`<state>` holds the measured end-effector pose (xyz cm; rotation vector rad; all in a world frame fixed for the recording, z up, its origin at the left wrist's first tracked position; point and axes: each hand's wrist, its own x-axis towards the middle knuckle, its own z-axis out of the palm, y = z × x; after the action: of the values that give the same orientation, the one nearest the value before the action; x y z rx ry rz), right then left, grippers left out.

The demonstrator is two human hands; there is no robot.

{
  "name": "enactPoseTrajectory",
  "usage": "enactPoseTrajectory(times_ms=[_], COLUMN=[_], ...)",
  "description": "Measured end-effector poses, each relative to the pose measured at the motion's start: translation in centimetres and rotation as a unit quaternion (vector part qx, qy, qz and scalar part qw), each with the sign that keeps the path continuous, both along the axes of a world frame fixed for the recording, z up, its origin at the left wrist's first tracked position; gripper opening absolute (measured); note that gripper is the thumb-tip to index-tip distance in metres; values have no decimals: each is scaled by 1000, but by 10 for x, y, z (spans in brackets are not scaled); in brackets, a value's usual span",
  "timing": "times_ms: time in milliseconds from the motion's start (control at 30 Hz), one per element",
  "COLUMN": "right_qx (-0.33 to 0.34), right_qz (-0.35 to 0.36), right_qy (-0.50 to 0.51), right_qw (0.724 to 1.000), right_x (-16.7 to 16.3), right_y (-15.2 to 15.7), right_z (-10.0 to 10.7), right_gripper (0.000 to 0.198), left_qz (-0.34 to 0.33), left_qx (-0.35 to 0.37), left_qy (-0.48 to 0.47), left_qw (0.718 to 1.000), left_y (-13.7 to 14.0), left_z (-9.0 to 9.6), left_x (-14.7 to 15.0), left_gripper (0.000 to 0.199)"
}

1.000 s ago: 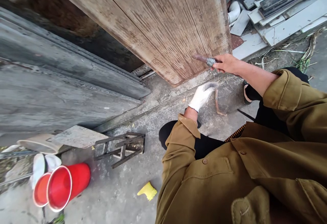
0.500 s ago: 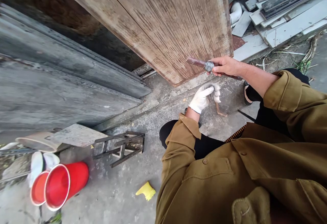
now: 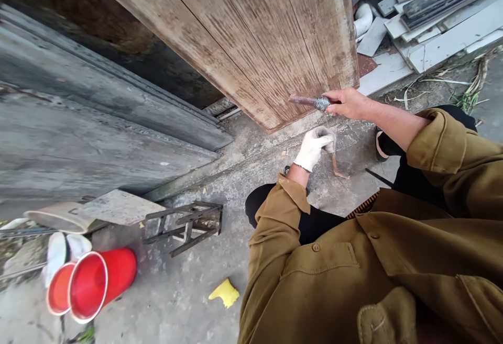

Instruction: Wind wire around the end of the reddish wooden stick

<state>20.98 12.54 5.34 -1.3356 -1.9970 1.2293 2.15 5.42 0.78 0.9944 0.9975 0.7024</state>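
Note:
My right hand (image 3: 346, 104), bare, is closed around a brown wooden stick (image 3: 302, 99). A coil of thin grey wire (image 3: 322, 104) is wound about the stick, right at my fingertips. Below it, my left hand (image 3: 312, 147) wears a white knitted glove and is pinched shut. A fine strand runs from the coil down to the gloved fingers, which hide its end. Just under the glove a bent brown strip (image 3: 337, 168) shows against the concrete; I cannot tell whether it touches my hand.
A weathered wooden panel (image 3: 251, 35) stands in front of me, with grey boards (image 3: 98, 145) to its left. Scrap planks (image 3: 451, 45) lie at the upper right. A small wooden stool (image 3: 192, 226), red buckets (image 3: 121, 276) and a yellow object (image 3: 226, 292) are at the left.
My right hand has turned slightly, and the stick's rear end no longer shows behind it. The gloved fingers have curled inward, and the left wrist has shifted a little.

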Motion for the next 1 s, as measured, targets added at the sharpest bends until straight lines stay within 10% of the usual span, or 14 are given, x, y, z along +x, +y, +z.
enactPoseTrajectory(times_ms=[233,533,667,833,1000], right_qx=[15,-321,-319,-230,-173], right_qz=[99,401,374,171,109], right_qy=[-378,-281,-135,4,126], right_qw=[920,811,860,958,971], right_x=[2,10,20,30,30], right_y=[2,-12,-9,-13,-24], right_z=[6,15,34,29,13], right_gripper=[36,14,23,22,27], left_qz=[-78,-139,-88,54,41], left_qx=[129,177,103,17,58], left_qy=[211,210,100,57,31], left_qw=[966,952,986,997,997], left_y=[4,16,17,7,-12], left_z=[5,17,12,4,2], left_x=[-6,-13,-14,-14,-11], left_gripper=[12,8,25,30,34])
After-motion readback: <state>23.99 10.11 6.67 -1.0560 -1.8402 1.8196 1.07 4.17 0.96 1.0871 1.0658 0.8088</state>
